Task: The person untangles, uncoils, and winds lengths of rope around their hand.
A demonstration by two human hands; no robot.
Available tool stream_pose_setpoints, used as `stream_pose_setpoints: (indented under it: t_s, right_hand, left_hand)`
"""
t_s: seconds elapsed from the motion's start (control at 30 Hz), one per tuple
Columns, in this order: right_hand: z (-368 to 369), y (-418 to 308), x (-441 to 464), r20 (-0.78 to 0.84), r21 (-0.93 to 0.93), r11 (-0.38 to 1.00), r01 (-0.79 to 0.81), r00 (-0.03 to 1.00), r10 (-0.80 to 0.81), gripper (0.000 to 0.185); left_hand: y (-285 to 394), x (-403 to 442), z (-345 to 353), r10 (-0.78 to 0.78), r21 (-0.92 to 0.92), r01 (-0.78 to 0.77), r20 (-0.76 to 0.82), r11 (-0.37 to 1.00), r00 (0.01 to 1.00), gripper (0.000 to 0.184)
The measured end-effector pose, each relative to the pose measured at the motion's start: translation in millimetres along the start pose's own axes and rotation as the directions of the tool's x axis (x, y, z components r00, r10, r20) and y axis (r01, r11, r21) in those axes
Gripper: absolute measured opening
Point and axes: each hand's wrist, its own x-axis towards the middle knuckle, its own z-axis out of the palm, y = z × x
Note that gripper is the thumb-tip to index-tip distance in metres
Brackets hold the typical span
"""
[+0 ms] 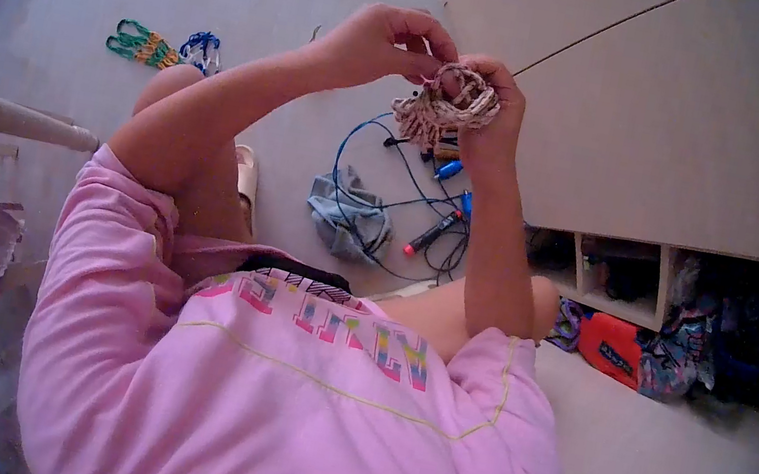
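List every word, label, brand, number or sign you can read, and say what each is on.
None reads with certainty.
Pink shirt: large multicoloured letters across the front, too creased and distorted to read surely.
Red item on the floor: dark lettering, too small and blurred to read.

Runs in large multicoloured letters across the pink shirt, nearer the body than the right-hand grip; cannot be read for certain. Shows in small dark marks on a red packet, right of that grip and nearer the body; too blurred to read.
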Motion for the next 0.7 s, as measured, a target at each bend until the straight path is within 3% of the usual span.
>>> stream_pose_setpoints:
  t_s: [0.07, 0.17, 0.27, 0.33, 0.47, 0.57, 0.7]
  right_hand:
    - [0, 0, 0, 0.049, 0.023, 0.999, -0.048, 0.998, 0.047, 0.007]
    - [-4, 1, 0, 0.146, 0.129, 0.98, -0.151, 0.98, 0.132, 0.011]
    - [4, -9, 1, 0.136, 0.209, 0.965, -0.158, 0.982, 0.131, 0.023]
    - [8, -13, 1, 0.109, 0.218, 0.972, -0.092, 0.992, 0.069, 0.025]
    - [5, -14, 2, 0.102, 0.06, 0.997, -0.05, 0.994, 0.043, 0.006]
    - [-4, -4, 2, 0.154, 0.114, 0.99, -0.085, 0.986, 0.067, 0.005]
    - [-3, -3, 0, 0.181, 0.19, 0.972, -0.139, 0.978, 0.104, 0.004]
  left_hand:
    - [7, -2, -1, 0.027, 0.175, -0.025, -0.014, 0.984, 1.0, 0.015]
    - [9, -3, -4, 0.048, 0.174, -0.058, 0.06, 0.983, 0.997, 0.012]
    - [6, -3, -5, 0.191, 0.308, -0.219, 0.118, 0.926, 0.975, 0.012]
    - [10, -3, -2, 0.221, 0.364, -0.217, 0.031, 0.906, 0.975, 0.013]
    - [14, 0, 2, 0.333, 0.362, -0.281, -0.089, 0.889, 0.939, 0.012]
    - [-1, 3, -5, 0.285, 0.349, -0.28, 0.036, 0.895, 0.958, 0.012]
    - [9, -3, -4, 0.049, 0.158, -0.058, 0.062, 0.986, 0.997, 0.013]
